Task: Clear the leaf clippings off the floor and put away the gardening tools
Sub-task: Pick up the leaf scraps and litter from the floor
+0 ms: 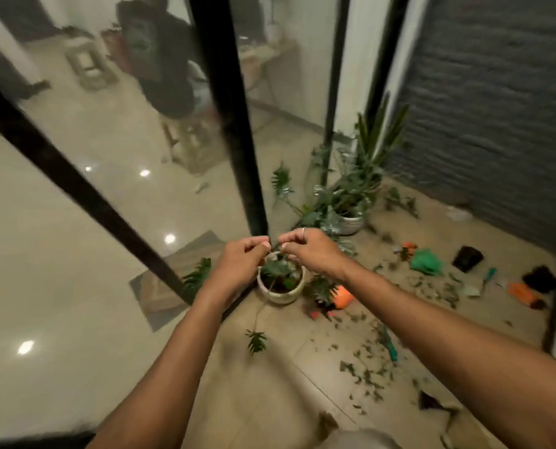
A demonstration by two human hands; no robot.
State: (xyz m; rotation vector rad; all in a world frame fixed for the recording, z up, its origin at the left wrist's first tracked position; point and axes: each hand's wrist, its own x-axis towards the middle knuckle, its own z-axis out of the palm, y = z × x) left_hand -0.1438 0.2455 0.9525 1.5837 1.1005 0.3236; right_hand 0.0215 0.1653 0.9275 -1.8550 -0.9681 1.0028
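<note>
Left hand and right hand pinched a stem over the white pot; leaf clippings and a green-handled tool lay toward the floor's right edge. Advisable: release gently before gathering.

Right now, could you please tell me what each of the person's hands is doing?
Left hand: closed, pinching the thin green plant stem above the small cream round pot.
Right hand: closed, pinching the same stem.
</note>
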